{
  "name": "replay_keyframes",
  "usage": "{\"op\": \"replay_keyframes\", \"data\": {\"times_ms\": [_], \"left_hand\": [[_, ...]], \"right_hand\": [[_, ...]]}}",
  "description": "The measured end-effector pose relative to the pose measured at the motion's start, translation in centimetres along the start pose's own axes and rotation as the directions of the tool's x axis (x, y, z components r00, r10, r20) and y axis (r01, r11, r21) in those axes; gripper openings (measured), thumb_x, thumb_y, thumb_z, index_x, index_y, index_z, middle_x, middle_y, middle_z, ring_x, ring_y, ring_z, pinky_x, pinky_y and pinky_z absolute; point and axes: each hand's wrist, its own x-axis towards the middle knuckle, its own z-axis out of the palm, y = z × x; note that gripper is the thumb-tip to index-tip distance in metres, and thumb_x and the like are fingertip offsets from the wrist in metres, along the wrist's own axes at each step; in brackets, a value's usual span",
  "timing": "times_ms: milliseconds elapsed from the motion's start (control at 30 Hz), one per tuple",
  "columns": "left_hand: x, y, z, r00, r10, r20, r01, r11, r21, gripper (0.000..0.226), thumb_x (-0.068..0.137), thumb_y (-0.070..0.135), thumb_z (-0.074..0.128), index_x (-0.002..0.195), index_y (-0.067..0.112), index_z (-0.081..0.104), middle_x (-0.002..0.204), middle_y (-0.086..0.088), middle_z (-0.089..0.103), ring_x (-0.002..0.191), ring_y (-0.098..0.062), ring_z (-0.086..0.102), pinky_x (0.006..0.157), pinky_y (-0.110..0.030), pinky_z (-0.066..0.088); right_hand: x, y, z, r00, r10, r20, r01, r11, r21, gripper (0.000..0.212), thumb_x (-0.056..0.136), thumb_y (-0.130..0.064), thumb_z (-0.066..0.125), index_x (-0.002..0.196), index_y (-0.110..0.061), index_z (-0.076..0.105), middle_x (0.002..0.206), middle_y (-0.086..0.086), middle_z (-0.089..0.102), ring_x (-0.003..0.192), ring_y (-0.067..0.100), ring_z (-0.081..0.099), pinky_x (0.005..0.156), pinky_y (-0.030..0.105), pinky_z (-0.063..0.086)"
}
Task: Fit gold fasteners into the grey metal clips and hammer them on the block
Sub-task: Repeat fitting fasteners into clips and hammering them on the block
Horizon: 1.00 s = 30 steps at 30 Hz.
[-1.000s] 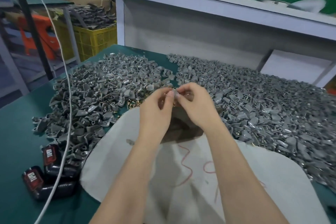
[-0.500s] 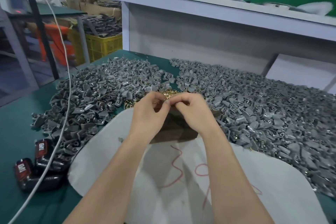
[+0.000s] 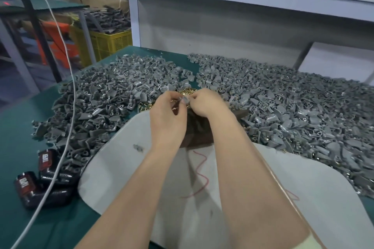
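Both hands are over the far end of the dark brown block (image 3: 199, 133), which sits on the green bench (image 3: 18, 127) between two heaps of clips. Left hand (image 3: 168, 116) and right hand (image 3: 204, 103) meet fingertip to fingertip. Fingers of both are curled in and pinched on one small grey metal clip (image 3: 185, 100) held between them. Can't tell if a fastener is in it, too blurred.

The pile of loose gold fasteners (image 3: 187, 91) lies just behind the hands, at the block's far side. The left heap of grey clips (image 3: 113, 91) and right heap of grey clips (image 3: 283, 107) spread across the bench, with a narrow green gap between them at the back.

A white cloth sheet (image 3: 121, 168) with a red scribble covers the near bench under the forearms, and the block's near edge touches it. Two black-and-red battery packs (image 3: 45, 164) lie at the cloth's left edge. A white cable (image 3: 67, 105) is draped over them and the left heap. A yellow plastic crate (image 3: 110, 42) stands beyond the bench's left corner, with grey parts in it.
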Motion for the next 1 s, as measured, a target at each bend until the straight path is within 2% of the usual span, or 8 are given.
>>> {"op": "replay_keyframes", "data": {"times_ms": [67,233,400,467,567,733,900,1000], "left_hand": [[-0.1,-0.1,0.1,1.0,0.005,-0.005,-0.005,1.0,0.026,0.006,0.091,0.013,0.059,0.095,0.017,0.06,0.101,0.001,0.065,0.093,-0.011,0.059,0.08,-0.018,0.04],[-0.1,0.0,0.0,1.0,-0.006,-0.024,0.006,1.0,-0.01,0.007,0.09,0.012,0.058,0.092,0.019,0.059,0.098,0.002,0.064,0.092,-0.01,0.058,0.077,-0.014,0.038],[0.0,0.1,-0.1,0.999,-0.041,-0.003,0.041,0.998,-0.046,0.008,0.091,0.011,0.058,0.091,0.019,0.059,0.101,0.0,0.065,0.089,-0.006,0.056,0.076,-0.009,0.037],[0.1,0.0,-0.1,0.999,-0.047,0.002,0.047,0.998,-0.047,0.007,0.091,0.013,0.059,0.091,0.02,0.059,0.104,0.0,0.065,0.09,-0.005,0.057,0.079,-0.011,0.039],[0.1,-0.1,0.0,0.999,-0.048,0.011,0.049,0.998,-0.047,0.008,0.091,0.013,0.059,0.097,0.016,0.064,0.108,-0.003,0.065,0.091,-0.004,0.057,0.086,-0.019,0.045],[-0.1,0.3,-0.3,0.995,0.06,0.076,-0.064,0.997,0.053,0.017,0.09,0.008,0.057,0.102,0.014,0.068,0.108,-0.003,0.064,0.095,-0.013,0.06,0.091,-0.028,0.047],[0.0,0.8,-0.8,0.998,0.039,0.042,-0.048,0.968,0.246,0.008,0.089,0.022,0.058,0.091,0.028,0.064,0.101,0.005,0.066,0.098,-0.018,0.06,0.096,-0.043,0.042],[0.5,0.7,-1.2,0.991,-0.107,-0.075,0.106,0.994,-0.023,0.004,0.09,0.021,0.06,0.09,0.025,0.063,0.089,0.011,0.065,0.089,-0.008,0.061,0.093,-0.035,0.046]], "right_hand": [[0.8,-0.7,0.5,0.995,0.037,0.088,-0.03,0.996,-0.084,0.032,0.094,-0.035,0.041,0.103,-0.011,0.061,0.116,0.01,0.06,0.109,0.033,0.054,0.101,0.052,0.038],[0.6,-0.9,1.3,0.993,0.106,-0.047,-0.111,0.988,-0.103,0.027,0.091,-0.03,0.046,0.068,-0.018,0.04,0.109,0.006,0.058,0.109,0.027,0.052,0.098,0.052,0.029],[0.3,-0.7,1.2,0.986,0.103,-0.133,-0.105,0.995,-0.002,0.003,0.089,-0.019,0.051,0.087,-0.017,0.052,0.107,0.007,0.059,0.103,0.029,0.054,0.091,0.044,0.038],[0.4,-0.3,0.9,0.978,0.136,-0.159,-0.116,0.985,0.125,0.014,0.089,-0.015,0.052,0.099,-0.009,0.059,0.099,0.01,0.058,0.097,0.03,0.056,0.081,0.037,0.042],[0.5,0.6,0.2,0.96,0.132,-0.247,-0.044,0.942,0.333,0.013,0.087,-0.008,0.052,0.088,-0.011,0.065,0.077,0.005,0.055,0.079,0.024,0.051,0.068,0.027,0.04],[-0.3,2.0,-1.1,0.938,0.148,-0.312,0.04,0.851,0.524,0.014,0.088,-0.008,0.058,0.091,-0.017,0.068,0.104,0.003,0.068,0.086,0.015,0.058,0.073,0.023,0.042],[-1.7,3.0,-1.8,0.941,0.016,-0.339,0.108,0.932,0.346,0.019,0.091,-0.012,0.055,0.101,-0.02,0.069,0.109,-0.001,0.067,0.088,0.01,0.06,0.08,0.02,0.045],[-1.7,1.8,-1.2,0.966,-0.105,-0.236,0.145,0.976,0.162,0.023,0.094,-0.021,0.053,0.109,-0.019,0.07,0.116,0.001,0.067,0.102,0.017,0.059,0.091,0.027,0.042]]}}
